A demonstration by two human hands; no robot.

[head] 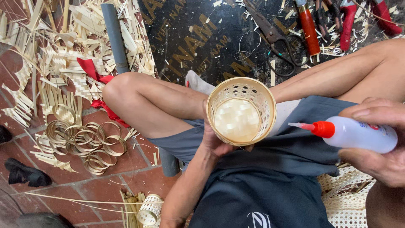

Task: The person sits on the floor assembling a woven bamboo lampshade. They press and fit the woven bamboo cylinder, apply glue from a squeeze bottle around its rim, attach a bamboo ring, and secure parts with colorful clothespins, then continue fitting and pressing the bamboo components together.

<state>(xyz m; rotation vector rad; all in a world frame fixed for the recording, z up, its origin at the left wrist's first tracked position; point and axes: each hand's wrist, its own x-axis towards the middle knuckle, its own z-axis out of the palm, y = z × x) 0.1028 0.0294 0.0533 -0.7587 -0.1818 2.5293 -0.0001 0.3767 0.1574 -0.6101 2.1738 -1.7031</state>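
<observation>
A small woven bamboo cup [241, 111] is held from below by the left hand [216, 141], fingers curled under its base, mouth turned up toward the camera; it sits over the lap, between the bent knee and the blue shorts [270, 169]. A white glue bottle [360, 134] with a red nozzle is gripped by the right hand [375, 147], thumb on top and fingers wrapped below, lying nearly level. The nozzle tip is pointed at the cup rim, just beside it, not touching. On the brick floor [139, 177] to the left, bamboo rings [86, 141] are piled near loose strips and woven scraps [63, 63], with a red cloth [95, 78] among them. Scissors [276, 40] and red-handled tools [310, 27] are laid on a dark board [198, 38] beyond the knees. A second small woven piece [149, 209] is seen lower left on the floor.
</observation>
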